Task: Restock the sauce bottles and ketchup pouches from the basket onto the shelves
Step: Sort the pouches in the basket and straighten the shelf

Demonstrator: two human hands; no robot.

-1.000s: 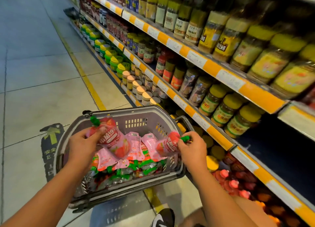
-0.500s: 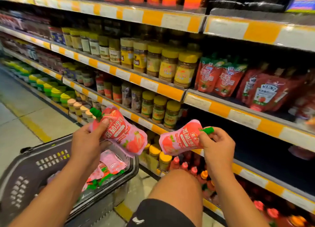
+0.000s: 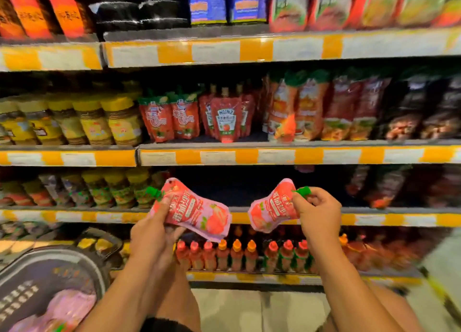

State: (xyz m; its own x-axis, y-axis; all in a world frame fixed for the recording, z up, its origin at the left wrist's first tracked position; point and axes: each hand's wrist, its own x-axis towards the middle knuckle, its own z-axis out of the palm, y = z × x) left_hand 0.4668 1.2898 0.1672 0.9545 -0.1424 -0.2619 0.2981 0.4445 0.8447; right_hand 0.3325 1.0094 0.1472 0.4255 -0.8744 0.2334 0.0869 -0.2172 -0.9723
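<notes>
My left hand grips a pink-red ketchup pouch with a green cap, held tilted in front of the third shelf. My right hand pinches a second like pouch near its green cap. Both pouches hang before a dark gap in the shelf. The grey basket sits at the lower left with more pink pouches inside. Red sauce bottles line the bottom shelf below my hands.
Heinz and other ketchup pouches stand on the shelf above, beside yellow-lidded jars. Jars fill the left of the third shelf and dark packets its right. My knees and the pale floor are below.
The view has swung from the basket to face the shelves squarely. Both hands have lifted their pouches out of the basket and carried them up in front of the gap in the third shelf.
</notes>
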